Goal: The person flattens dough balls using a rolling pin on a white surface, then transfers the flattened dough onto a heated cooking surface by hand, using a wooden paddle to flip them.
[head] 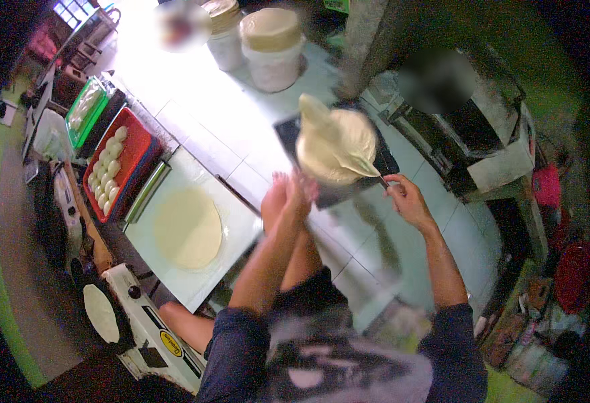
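Note:
In my right hand point(404, 199) is the dark handle of a spatula point(363, 163), its pale blade coated with a creamy mixture. The blade lies over a round mass of pale batter or dough point(355, 131), which sits on a dark square slab point(335, 196). Above that mass rises a blurred, pointed pale piece point(312, 108); I cannot tell whether it is attached to the spatula. My left hand point(300, 191) is blurred by motion, close to the near left edge of the mass and above my bare leg. Its finger positions are unclear, and nothing shows in it.
At my left, a flat dough disc point(189, 229) lies on a white board point(189, 292) beside a metal roller point(146, 191). Past it stands a red tray point(141, 146) with several dough balls point(106, 171). A Quantum gas stove point(159, 322) carries a pan with a flatbread point(101, 312). Lidded tubs point(272, 60) stand ahead.

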`<control>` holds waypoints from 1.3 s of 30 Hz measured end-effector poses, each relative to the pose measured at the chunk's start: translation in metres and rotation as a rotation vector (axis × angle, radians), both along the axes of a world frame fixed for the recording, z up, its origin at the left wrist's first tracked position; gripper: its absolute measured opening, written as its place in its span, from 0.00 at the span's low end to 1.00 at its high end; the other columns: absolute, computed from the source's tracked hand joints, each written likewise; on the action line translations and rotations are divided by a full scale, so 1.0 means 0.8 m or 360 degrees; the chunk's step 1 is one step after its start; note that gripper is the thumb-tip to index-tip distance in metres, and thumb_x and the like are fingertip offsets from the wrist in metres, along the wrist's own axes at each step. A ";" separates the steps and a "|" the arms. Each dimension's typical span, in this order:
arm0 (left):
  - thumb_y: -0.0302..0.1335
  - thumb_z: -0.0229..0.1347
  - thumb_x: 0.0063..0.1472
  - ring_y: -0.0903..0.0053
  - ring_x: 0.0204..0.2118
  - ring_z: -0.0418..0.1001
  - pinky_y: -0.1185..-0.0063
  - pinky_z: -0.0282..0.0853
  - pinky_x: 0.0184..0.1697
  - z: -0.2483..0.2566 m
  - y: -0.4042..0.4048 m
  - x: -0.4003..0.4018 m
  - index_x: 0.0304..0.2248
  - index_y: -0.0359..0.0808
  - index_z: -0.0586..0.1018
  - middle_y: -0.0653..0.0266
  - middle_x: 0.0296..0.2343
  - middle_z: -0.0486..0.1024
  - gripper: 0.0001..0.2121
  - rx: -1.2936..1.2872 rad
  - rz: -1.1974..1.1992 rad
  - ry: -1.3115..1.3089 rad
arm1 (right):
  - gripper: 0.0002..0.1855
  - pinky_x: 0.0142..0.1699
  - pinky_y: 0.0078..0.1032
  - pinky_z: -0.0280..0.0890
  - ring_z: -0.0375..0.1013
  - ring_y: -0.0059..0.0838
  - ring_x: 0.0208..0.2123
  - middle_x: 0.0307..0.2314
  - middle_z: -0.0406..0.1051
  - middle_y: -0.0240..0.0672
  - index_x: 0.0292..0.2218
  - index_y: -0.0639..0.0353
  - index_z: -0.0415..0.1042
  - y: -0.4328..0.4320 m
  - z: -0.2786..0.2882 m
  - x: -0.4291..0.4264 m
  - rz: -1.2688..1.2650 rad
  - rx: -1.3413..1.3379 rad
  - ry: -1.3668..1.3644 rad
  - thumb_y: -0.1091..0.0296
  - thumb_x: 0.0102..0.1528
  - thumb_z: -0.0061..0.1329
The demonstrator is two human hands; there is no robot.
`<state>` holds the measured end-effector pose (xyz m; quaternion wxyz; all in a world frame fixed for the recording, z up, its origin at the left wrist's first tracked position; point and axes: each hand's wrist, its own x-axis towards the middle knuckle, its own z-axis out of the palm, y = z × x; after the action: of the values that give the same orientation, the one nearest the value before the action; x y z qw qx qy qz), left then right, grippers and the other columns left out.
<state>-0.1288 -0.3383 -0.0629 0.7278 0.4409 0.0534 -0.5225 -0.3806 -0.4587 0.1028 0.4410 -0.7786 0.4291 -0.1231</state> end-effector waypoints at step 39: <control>0.25 0.52 0.52 0.54 0.48 0.64 0.68 0.58 0.53 0.141 0.108 0.048 0.42 0.34 0.72 0.45 0.45 0.66 0.16 0.0153 -0.0694 -0.2620 | 0.11 0.34 0.30 0.65 0.73 0.36 0.26 0.24 0.72 0.42 0.31 0.64 0.70 0.010 -0.207 0.079 -0.0369 -0.0413 -0.0184 0.64 0.54 0.44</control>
<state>-0.0901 -0.2521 0.0498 0.3982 0.7111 -0.5566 -0.1609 -0.3171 -0.4510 -0.0631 0.3435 -0.7659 0.4705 -0.2720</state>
